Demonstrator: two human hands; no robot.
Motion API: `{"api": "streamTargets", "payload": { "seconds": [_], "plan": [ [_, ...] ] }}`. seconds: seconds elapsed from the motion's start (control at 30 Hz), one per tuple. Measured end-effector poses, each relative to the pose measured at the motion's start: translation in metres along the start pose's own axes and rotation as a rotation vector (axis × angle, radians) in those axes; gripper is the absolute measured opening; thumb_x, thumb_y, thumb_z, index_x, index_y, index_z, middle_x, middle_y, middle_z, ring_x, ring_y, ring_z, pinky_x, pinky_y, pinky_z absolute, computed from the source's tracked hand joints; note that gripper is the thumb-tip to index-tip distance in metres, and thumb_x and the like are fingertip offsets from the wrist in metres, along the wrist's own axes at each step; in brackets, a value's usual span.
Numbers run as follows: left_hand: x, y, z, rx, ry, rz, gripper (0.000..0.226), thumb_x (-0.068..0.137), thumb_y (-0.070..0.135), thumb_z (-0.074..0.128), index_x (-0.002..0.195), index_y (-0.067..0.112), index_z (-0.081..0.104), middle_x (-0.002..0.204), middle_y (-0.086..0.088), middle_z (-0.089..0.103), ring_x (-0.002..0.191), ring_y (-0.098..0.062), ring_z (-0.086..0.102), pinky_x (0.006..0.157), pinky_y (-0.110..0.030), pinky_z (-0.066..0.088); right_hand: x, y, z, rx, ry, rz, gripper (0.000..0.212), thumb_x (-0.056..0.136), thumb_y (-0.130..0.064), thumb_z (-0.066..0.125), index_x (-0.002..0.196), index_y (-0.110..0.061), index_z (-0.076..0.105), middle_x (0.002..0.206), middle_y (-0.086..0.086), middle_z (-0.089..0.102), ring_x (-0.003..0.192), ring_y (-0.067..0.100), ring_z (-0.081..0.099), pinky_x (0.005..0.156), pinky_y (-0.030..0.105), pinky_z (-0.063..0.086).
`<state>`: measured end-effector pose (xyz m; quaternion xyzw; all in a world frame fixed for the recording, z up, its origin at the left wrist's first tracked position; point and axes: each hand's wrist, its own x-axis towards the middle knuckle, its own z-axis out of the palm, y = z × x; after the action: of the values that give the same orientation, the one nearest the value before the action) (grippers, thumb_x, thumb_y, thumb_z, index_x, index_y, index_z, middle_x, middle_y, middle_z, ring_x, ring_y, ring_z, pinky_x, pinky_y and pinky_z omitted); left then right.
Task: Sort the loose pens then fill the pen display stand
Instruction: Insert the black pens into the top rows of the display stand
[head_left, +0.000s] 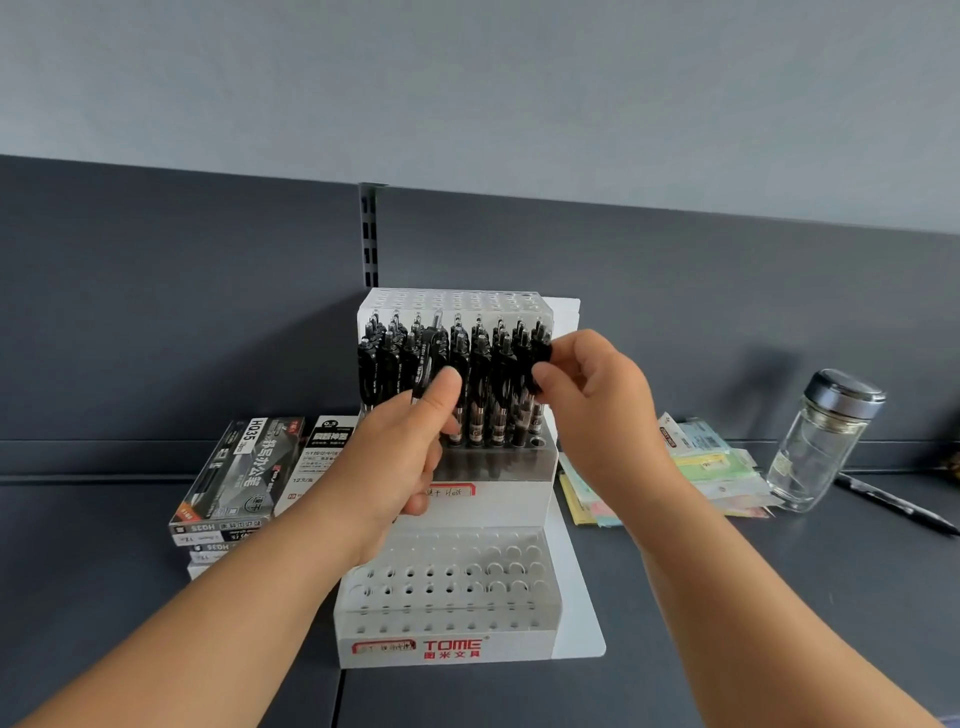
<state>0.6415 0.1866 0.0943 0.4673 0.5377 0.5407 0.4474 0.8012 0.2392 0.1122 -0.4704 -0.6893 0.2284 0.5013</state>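
Pinching a black pen with left hand, upright in middle tier of pen display stand. Gripping second black pen with right hand at that tier's right end. On bench, left of stand: pen boxes. Right: glass jar, loose pen.

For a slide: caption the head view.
Left hand and right hand hold black pens at the stand's middle tier.

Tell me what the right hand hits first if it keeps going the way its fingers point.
Probably the standing pens in the middle tier of the stand: the right hand, pinching a pen at the row's right end, points left into them. Depth is unclear.
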Motion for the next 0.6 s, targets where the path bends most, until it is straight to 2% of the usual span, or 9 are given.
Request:
{"api": "streamTargets", "payload": {
  "seconds": [0.07, 0.13, 0.23, 0.3, 0.47, 0.6],
  "plan": [
    [-0.0007, -0.0005, -0.0012, -0.058, 0.007, -0.025, 0.057, 0.079, 0.067, 0.043, 0.086, 0.011, 0.052, 0.057, 0.001, 0.037, 0.045, -0.011, 0.026, 0.043, -0.023, 0.022, -0.0030, 0.0031, 0.0033, -0.017, -0.018, 0.025, 0.006, 0.094, -0.020, 0.056, 0.088, -0.023, 0.058, 0.078, -0.002, 0.066, 0.077, 0.022, 0.063, 0.068, 0.030, 0.050],
    [-0.0007, -0.0017, -0.0023, -0.114, 0.026, -0.036, 0.043, 0.095, 0.051, 0.038, 0.081, 0.013, 0.052, 0.057, 0.002, 0.042, 0.046, -0.011, 0.029, 0.042, -0.024, 0.021, -0.0038, 0.0036, 0.0044, -0.022, -0.018, 0.033, 0.006, 0.094, -0.021, 0.055, 0.089, -0.022, 0.057, 0.077, -0.002, 0.066, 0.077, 0.021, 0.064, 0.066, 0.027, 0.049],
    [-0.0006, -0.0026, -0.0036, -0.116, 0.045, -0.002, 0.029, 0.097, 0.026, 0.037, 0.077, 0.013, 0.053, 0.059, 0.001, 0.047, 0.049, -0.012, 0.036, 0.041, -0.024, 0.023, -0.0016, 0.0023, 0.0035, -0.066, -0.035, 0.025, 0.006, 0.095, -0.021, 0.054, 0.092, -0.019, 0.059, 0.076, 0.000, 0.066, 0.074, 0.019, 0.062, 0.064, 0.027, 0.046],
    [-0.0002, -0.0029, -0.0036, -0.084, 0.040, 0.034, 0.025, 0.095, 0.017, 0.038, 0.076, 0.012, 0.054, 0.061, 0.000, 0.048, 0.052, -0.012, 0.039, 0.041, -0.025, 0.024, 0.0000, 0.0023, 0.0030, -0.097, -0.059, 0.026, 0.007, 0.095, -0.020, 0.054, 0.092, -0.017, 0.059, 0.074, 0.001, 0.065, 0.071, 0.020, 0.060, 0.063, 0.029, 0.046],
    [-0.0013, -0.0029, -0.0023, -0.070, 0.018, 0.064, 0.024, 0.097, 0.012, 0.039, 0.088, 0.009, 0.061, 0.072, -0.001, 0.053, 0.061, -0.012, 0.048, 0.048, -0.026, 0.034, 0.0012, 0.0045, 0.0029, -0.096, -0.074, 0.055, 0.006, 0.093, -0.019, 0.056, 0.090, -0.017, 0.059, 0.073, -0.002, 0.065, 0.073, 0.018, 0.062, 0.063, 0.029, 0.047],
    [-0.0039, -0.0027, 0.0016, -0.100, 0.004, 0.075, 0.017, 0.095, 0.013, 0.051, 0.092, 0.015, 0.067, 0.079, 0.002, 0.060, 0.074, -0.012, 0.057, 0.062, -0.029, 0.050, -0.0010, 0.0030, -0.0005, -0.189, -0.057, 0.039, 0.011, 0.091, -0.022, 0.060, 0.081, -0.019, 0.059, 0.063, -0.007, 0.057, 0.053, 0.006, 0.046, 0.053, 0.022, 0.037]
  ]
}}
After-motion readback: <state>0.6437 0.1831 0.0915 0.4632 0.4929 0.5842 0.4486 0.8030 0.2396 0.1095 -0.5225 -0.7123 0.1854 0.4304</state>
